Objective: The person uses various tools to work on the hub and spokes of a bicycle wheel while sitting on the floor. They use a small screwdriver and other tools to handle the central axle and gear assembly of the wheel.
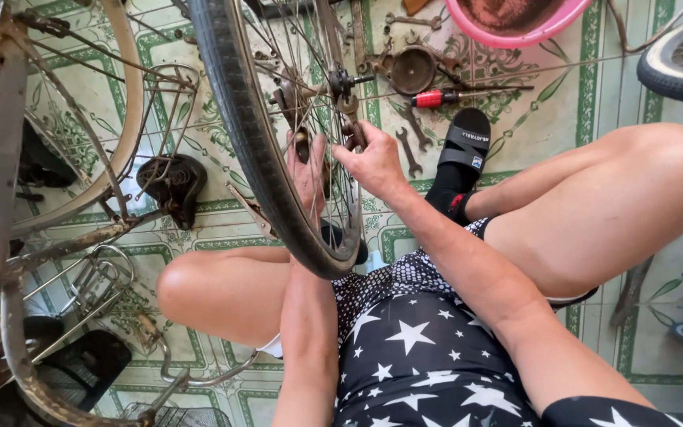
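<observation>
A bicycle wheel with a black tyre (pixel 258 150) stands upright between my knees. My left hand (pixel 307 170) reaches behind the spokes near the hub (pixel 340 81), with something rusty at its fingers, partly hidden by the tyre. In front of the spokes, my right hand (pixel 373 162) grips a rusty spanner (pixel 352 119) that points up to the hub's axle nut. I sit low, wearing dark shorts with white stars.
A rusty upturned bicycle frame (pixel 9 237) and its saddle (pixel 171 182) fill the left. On the tiled floor lie spanners (pixel 409 154), a red-handled screwdriver (pixel 444 97), a round rusty part (pixel 413 69), a pink basin (pixel 515 20), a black sandal (pixel 464 142). Another tyre (pixel 681 63) is at the right.
</observation>
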